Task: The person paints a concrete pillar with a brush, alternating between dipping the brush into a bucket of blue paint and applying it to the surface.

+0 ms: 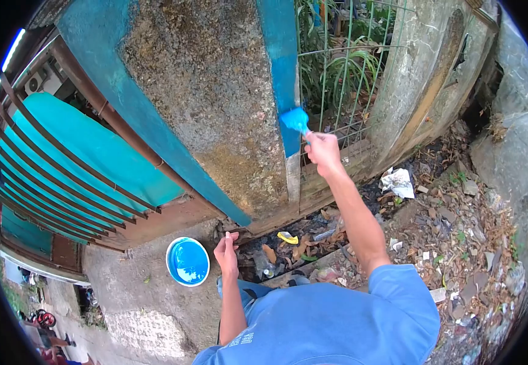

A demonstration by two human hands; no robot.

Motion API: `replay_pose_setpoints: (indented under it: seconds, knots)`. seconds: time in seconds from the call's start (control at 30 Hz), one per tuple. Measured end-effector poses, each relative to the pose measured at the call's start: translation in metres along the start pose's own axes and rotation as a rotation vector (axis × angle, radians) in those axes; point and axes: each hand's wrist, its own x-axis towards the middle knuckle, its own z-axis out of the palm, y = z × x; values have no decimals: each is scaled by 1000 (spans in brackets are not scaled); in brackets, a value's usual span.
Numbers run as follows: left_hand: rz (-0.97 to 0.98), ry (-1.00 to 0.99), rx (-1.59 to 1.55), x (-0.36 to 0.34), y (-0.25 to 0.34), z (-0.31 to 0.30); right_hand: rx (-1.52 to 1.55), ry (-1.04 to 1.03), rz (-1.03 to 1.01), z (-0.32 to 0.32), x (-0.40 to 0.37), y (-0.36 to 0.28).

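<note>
My right hand (pixel 323 152) is closed round the handle of a paint brush (pixel 295 120), whose head is covered in bright blue paint. The brush head touches the narrow edge strip of the wall pillar (pixel 287 79), where blue covers the strip down to about the brush; bare grey shows lower down. My left hand (pixel 226 252) is held low with its fingers curled, beside a white bucket of blue paint (pixel 188 261) on the concrete ground. Whether anything small is in those fingers cannot be made out.
A metal grille (pixel 349 73) with plants behind it adjoins the pillar. Leaves and litter (pixel 446 237) cover the ground at the right, with a yellow scrap (pixel 288 237) near the wall base. Curved bars (pixel 63 146) stand at the left. People and a red motorbike are far off at lower left.
</note>
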Motion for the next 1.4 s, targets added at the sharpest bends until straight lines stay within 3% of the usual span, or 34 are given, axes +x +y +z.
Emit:
replay_pose_setpoints:
  seconds: [0.23,0.47,0.67,0.9,0.97,1.07,1.13,1.4]
  knots:
    - [43,-50,-17,0,-1,6,143,-75,-273,27,-24,-99]
    - [13,-35,-5,-3,-2,-1,217,-112,-407,39,-22,-125]
    - [-5,2,-8,-3,-8,-10,-8,-20,-278,27,1,-41]
    - [-25,-3,34,-1,-12,-14,-191,96,-152,-19,7,120]
    - [-25,-11,35,-1,-11,-11,-244,139,105,-30,3,154]
    - [-18,-17,22,2,-7,-9,-255,157,260,-31,-1,176]
    - [-39,-38,57,3,-7,-11,-208,152,318,-22,-2,148]
    - [-13,2,4,8,-8,-15,-11,42,-110,1,4,4]
